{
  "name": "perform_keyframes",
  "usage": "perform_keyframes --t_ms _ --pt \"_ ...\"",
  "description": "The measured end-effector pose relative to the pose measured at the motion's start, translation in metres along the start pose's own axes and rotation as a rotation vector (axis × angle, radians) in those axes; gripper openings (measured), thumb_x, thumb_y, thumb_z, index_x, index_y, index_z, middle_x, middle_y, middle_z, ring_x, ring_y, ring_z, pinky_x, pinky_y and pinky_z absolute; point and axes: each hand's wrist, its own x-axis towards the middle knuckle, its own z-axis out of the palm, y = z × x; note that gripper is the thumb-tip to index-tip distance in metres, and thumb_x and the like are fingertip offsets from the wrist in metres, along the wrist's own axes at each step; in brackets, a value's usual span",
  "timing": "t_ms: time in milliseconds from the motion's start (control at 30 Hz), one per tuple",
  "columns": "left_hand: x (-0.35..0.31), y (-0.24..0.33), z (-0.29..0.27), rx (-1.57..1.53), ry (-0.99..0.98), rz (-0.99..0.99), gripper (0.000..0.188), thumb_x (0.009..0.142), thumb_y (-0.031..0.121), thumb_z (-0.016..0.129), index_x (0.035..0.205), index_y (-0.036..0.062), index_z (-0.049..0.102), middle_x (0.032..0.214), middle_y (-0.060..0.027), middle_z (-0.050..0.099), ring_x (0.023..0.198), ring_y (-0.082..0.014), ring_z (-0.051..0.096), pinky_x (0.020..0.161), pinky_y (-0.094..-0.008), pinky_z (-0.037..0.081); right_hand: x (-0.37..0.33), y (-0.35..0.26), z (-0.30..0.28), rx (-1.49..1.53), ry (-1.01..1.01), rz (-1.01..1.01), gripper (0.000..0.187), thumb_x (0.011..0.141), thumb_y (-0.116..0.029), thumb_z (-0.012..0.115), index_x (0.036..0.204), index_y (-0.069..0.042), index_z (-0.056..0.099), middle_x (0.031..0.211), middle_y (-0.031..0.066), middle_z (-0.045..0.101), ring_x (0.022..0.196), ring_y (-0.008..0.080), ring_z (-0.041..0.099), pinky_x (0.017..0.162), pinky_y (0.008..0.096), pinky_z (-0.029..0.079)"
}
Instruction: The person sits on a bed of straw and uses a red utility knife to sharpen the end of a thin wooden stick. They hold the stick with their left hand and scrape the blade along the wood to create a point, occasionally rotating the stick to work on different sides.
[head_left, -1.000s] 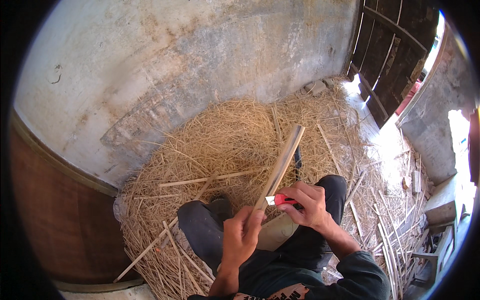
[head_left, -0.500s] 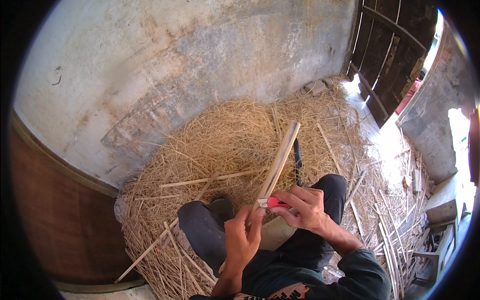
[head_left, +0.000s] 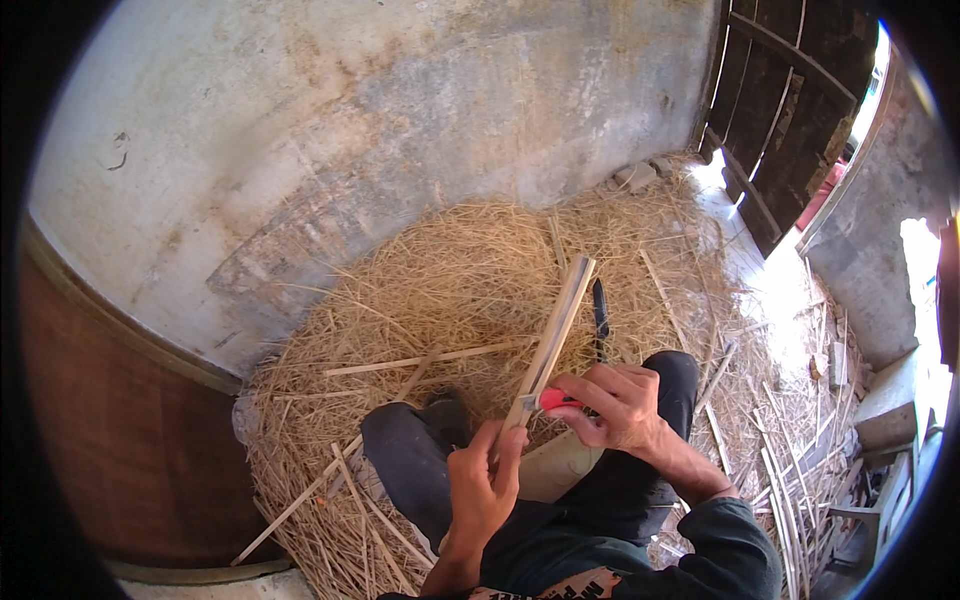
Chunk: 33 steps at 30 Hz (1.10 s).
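My left hand (head_left: 482, 478) is closed round the lower end of a pale bamboo strip (head_left: 553, 338), which slants up and away to the right. A dark streak runs along the strip's face. In my right hand (head_left: 615, 408) is a red-handled utility knife (head_left: 562, 400), its short blade lying against the strip just above my left fingers. The right fingers wrap over the handle and hide part of it. Both hands are above my crossed legs, and a pale rounded thing (head_left: 560, 468) shows beneath them, partly covered.
Straw-like shavings (head_left: 470, 270) heap against the stained wall (head_left: 400, 120). Loose strips (head_left: 430, 358) lie on them, more (head_left: 785, 510) at right. A long black object (head_left: 600, 312) lies beyond my right knee. A dark plank door (head_left: 780, 110) stands at the far right, a brown panel (head_left: 130, 430) at left.
The strip's far end has dipped slightly toward me. The knife and my right hand have shifted a little to the right along with the blade; both hands keep their hold.
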Motion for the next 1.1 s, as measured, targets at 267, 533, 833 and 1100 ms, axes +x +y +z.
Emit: perform_keyframes --t_ms 267,533,833,1100 --pt "-0.040 -0.016 -0.024 0.078 -0.164 -0.197 0.027 0.107 0.023 0.067 0.096 -0.0017 0.072 0.066 -0.0079 0.066 0.056 -0.0093 0.061 0.052 -0.0303 0.045 0.032 0.065 -0.043 -0.163 0.343 0.432 0.017 0.089 -0.010 0.083 0.104 -0.003 0.081 0.083 0.0113 0.077 0.066 0.0161 0.072 0.056 0.0312 0.056" --pt "-0.015 -0.021 -0.013 0.054 0.002 -0.085 0.025 0.107 0.022 0.068 0.097 -0.0009 0.073 0.062 0.0001 0.059 0.056 -0.0025 0.047 0.050 -0.0261 0.034 -0.005 0.007 0.006 0.140 -0.043 0.164 0.023 0.084 -0.017 0.088 0.104 -0.010 0.080 0.082 0.0045 0.073 0.064 0.0209 0.071 0.055 0.0323 0.056" --pt "-0.005 -0.010 -0.004 0.148 0.015 0.019 0.025 0.107 0.021 0.070 0.096 -0.0022 0.069 0.065 -0.0139 0.064 0.052 -0.0165 0.059 0.051 -0.0332 0.045 -0.015 -0.011 0.019 0.118 -0.065 0.060 0.030 0.084 -0.031 0.089 0.106 -0.013 0.079 0.073 -0.0013 0.064 0.056 0.0164 0.064 0.049 0.0318 0.051" --pt "-0.008 -0.005 -0.005 0.187 0.002 0.027 0.025 0.107 0.021 0.068 0.096 -0.0012 0.067 0.065 -0.0147 0.063 0.050 -0.0223 0.060 0.049 -0.0354 0.045 -0.010 -0.006 0.013 0.052 -0.050 0.009 0.033 0.081 -0.033 0.089 0.105 -0.013 0.080 0.070 -0.0019 0.062 0.055 0.0152 0.063 0.048 0.0307 0.048"
